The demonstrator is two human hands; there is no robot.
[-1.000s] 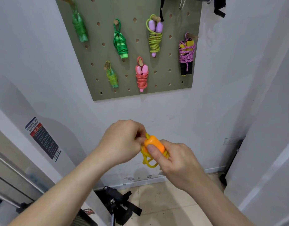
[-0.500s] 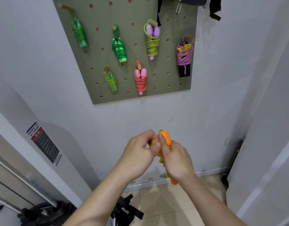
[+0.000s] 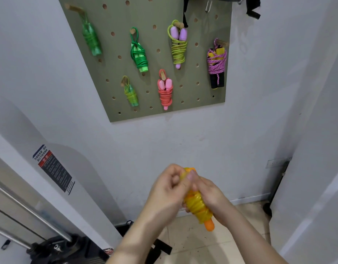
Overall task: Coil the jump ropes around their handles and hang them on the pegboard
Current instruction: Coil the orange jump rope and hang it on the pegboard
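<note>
The person's left grip (image 3: 167, 190) and right grip (image 3: 209, 193), both bare hands, met low in the head view in front of the white wall (image 3: 183, 141). Between them was the orange-handled jump rope (image 3: 197, 205). Its yellow cord lay wound in close turns round the two handles, and one orange handle end (image 3: 210, 225) stuck out below the coil, tilted down toward the tiled floor (image 3: 193, 246). The right grip was closed round the bundle from the right side, its thumb lying against the top. The left grip had its fingers curled in and pinched the yellow cord at the upper end of the bundle; the exact point of the pinch was hidden behind the fingers.

Above, well apart from the hands, the olive pegboard (image 3: 110, 67) hung on the wall and carried six coiled ropes, each on its own wooden peg. In the upper row hung a translucent green bundle (image 3: 91, 39), a bright green bundle (image 3: 139, 56), a lilac-handled bundle (image 3: 178, 46) wound in yellow-green cord, and a black-and-yellow-handled bundle (image 3: 216, 67) wound in pink-purple cord. Below them hung a small pale green bundle (image 3: 131, 94) and a coral-pink bundle (image 3: 165, 92).

A printed sticker (image 3: 53, 168) sat on the panel at left, and black gear (image 3: 55, 248) lay on the floor beneath it.
</note>
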